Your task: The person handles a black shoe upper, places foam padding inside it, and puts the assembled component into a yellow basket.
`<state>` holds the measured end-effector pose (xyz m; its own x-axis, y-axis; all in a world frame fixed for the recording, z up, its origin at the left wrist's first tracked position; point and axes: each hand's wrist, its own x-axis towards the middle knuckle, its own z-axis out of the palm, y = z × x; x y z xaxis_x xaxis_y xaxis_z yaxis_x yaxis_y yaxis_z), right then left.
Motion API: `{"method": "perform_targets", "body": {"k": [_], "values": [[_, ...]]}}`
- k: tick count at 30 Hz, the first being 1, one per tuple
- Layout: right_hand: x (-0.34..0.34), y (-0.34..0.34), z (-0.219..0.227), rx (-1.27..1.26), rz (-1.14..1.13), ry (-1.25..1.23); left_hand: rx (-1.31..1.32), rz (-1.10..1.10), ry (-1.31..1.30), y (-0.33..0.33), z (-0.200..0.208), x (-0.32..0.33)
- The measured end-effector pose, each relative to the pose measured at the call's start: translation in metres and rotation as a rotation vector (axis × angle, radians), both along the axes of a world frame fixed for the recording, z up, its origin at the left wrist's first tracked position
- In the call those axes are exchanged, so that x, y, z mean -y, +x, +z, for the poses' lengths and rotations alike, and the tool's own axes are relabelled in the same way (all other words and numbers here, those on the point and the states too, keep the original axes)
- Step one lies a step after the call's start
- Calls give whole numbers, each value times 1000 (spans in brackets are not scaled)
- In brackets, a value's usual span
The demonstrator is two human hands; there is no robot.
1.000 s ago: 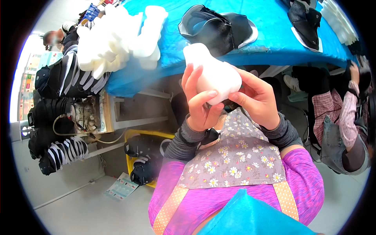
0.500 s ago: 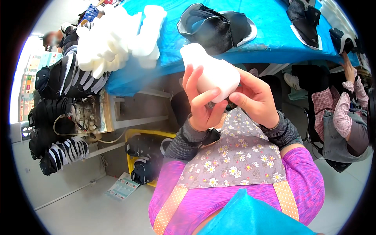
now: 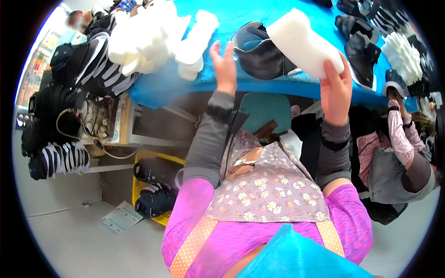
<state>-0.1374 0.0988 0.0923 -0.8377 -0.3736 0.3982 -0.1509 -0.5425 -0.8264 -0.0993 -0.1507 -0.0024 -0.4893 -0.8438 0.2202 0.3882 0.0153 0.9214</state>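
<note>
My right hand (image 3: pixel 337 95) is closed on the wide end of a white foot-shaped foam piece (image 3: pixel 303 41), thumb and fingers pinching it above the table's near edge. The piece hides part of a black shoe (image 3: pixel 262 60) with a grey lining, which lies on the blue-covered table (image 3: pixel 241 9). My left hand (image 3: pixel 225 69) is raised with fingers apart and nothing in it. It is between the shoe's opening and a white foam piece (image 3: pixel 199 37) at the edge of a pile.
A heap of white foam pieces (image 3: pixel 146 39) stands at the table's left, beside racked black shoes (image 3: pixel 88 55). More black shoes (image 3: pixel 364 55) and white pieces (image 3: pixel 402 55) lie at right. A yellow crate (image 3: pixel 160 220) holds dark shoes below. A co-worker's arm (image 3: pixel 399 134) reaches in at right.
Both hands held the foam piece in front of my apron. My left hand has let go and moved up toward the table; my right hand has carried the piece up and right.
</note>
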Motion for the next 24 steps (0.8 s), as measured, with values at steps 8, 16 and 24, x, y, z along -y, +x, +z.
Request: {"method": "perform_targets", "body": {"k": [8, 16, 24], "values": [[85, -42, 40, -2, 521, 246, -48, -163, -99, -17, -21, -4], [159, -26, 11, -164, 710, 862, -149, -154, -54, 9, -36, -8], [136, -50, -6, -330, 619, 826, 19, -238, -279, 13, -59, -28]]}}
